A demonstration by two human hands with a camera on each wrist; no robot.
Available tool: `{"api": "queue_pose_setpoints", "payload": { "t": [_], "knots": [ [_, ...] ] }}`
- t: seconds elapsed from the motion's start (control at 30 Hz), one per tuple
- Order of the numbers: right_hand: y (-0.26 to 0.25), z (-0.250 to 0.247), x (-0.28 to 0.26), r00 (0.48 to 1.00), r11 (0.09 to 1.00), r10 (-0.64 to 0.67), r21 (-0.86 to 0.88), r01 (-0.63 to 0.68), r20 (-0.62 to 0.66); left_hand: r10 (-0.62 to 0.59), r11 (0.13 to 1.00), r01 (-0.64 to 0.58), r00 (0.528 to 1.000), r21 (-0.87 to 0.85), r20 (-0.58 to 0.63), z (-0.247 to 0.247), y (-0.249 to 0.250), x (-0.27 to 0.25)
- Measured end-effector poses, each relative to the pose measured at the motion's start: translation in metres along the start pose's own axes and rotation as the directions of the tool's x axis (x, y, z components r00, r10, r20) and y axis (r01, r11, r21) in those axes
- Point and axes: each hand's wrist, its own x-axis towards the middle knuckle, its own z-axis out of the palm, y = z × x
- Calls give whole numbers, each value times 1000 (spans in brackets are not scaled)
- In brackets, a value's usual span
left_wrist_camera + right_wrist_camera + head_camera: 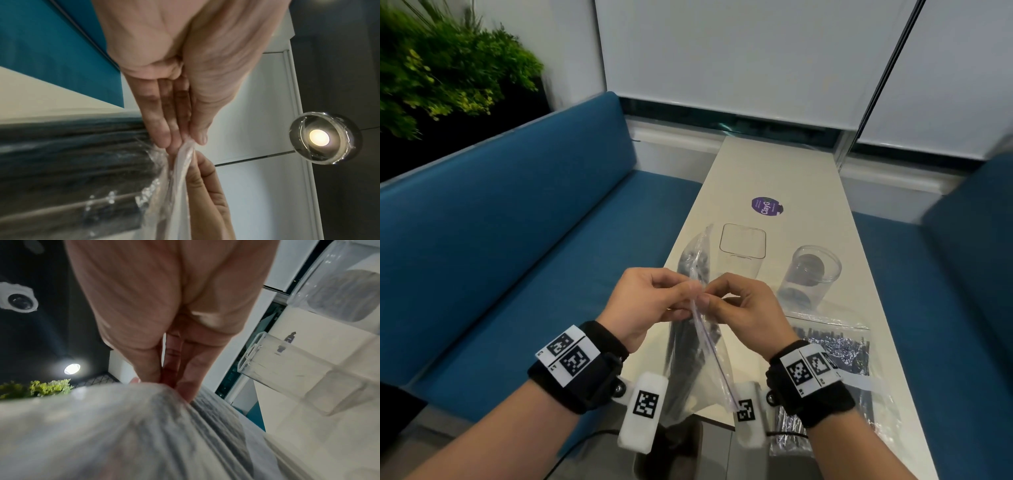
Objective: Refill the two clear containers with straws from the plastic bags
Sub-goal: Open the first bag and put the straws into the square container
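A clear zip bag of black straws [697, 349] hangs above the table's near left edge. My left hand [654, 301] and right hand [736, 308] both pinch its zip top, one lip each, fingertips nearly touching. The left wrist view has the bag's plastic lip [183, 160] bunched between both hands' fingertips, and the right wrist view is filled by the bag [123, 426]. A square clear container [742, 248] and a round clear container [812, 274] stand upright behind the hands. A second bag of black straws [832, 356] lies flat under my right wrist.
The narrow cream table [791, 178] has a purple round sticker [767, 206] beyond the containers. Blue bench seats [517, 240] flank it on both sides. A green plant [441, 68] stands at the far left. A window blind [722, 58] closes the far end.
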Motion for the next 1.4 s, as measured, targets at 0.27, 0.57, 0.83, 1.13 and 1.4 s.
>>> {"api": "queue_pose_setpoints", "payload": {
  "t": [0.27, 0.57, 0.83, 1.13, 1.4],
  "knots": [
    [5, 1, -9, 999, 995, 39, -89, -42, -34, -37, 998, 42, 995, -51, 91, 2, -1, -3],
    [-15, 0, -9, 996, 994, 87, -73, -85, 27, 18, 998, -23, 996, 52, 92, 5, -1, -6],
    [-16, -9, -5, 999, 805, 51, -592, -35, 11, 50, 989, -48, 999, 140, -11, 1, -5, -5],
    [-21, -18, -7, 991, 928, 79, -355, -112, -107, -39, 999, 39, 999, -16, 0, -8, 9, -1],
    [-24, -26, -5, 954, 824, 143, -503, -263, -264, -94, 996, 93, 994, -8, -57, -20, 7, 5]
  ]
}}
